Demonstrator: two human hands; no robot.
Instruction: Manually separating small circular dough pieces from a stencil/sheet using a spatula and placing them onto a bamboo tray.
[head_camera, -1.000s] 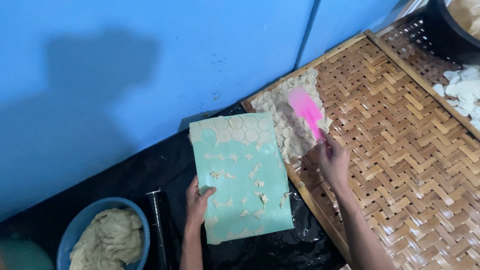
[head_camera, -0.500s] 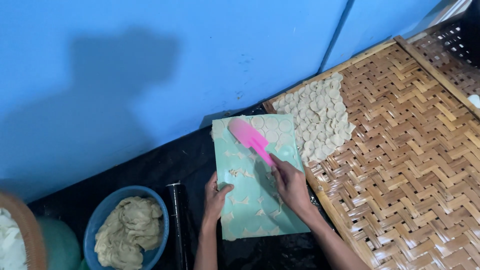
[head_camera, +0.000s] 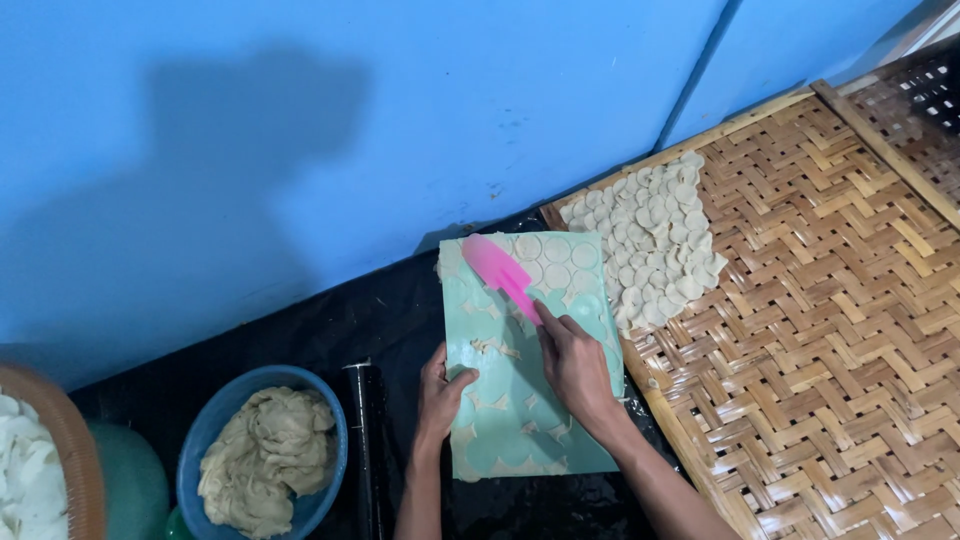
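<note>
A pale green cutting mat (head_camera: 520, 420) lies on black plastic sheeting, with thin dough rounds at its far end and dough scraps across it. My left hand (head_camera: 442, 395) presses on the mat's left edge. My right hand (head_camera: 575, 365) grips a pink spatula (head_camera: 500, 272) whose blade rests on the mat's far left corner. A patch of several pale dough rounds (head_camera: 650, 240) lies on the near corner of a woven bamboo tray (head_camera: 820, 330) to the right.
A blue bowl of dough (head_camera: 265, 455) sits at lower left beside a dark rolling pin (head_camera: 362, 440). A woven basket (head_camera: 60, 450) holds white pieces at the far left. A blue wall (head_camera: 300, 130) rises behind.
My right hand has carried the pink spatula from the bamboo tray's dough patch leftward onto the green mat. The view has shifted right to left; my left hand stays on the mat.
</note>
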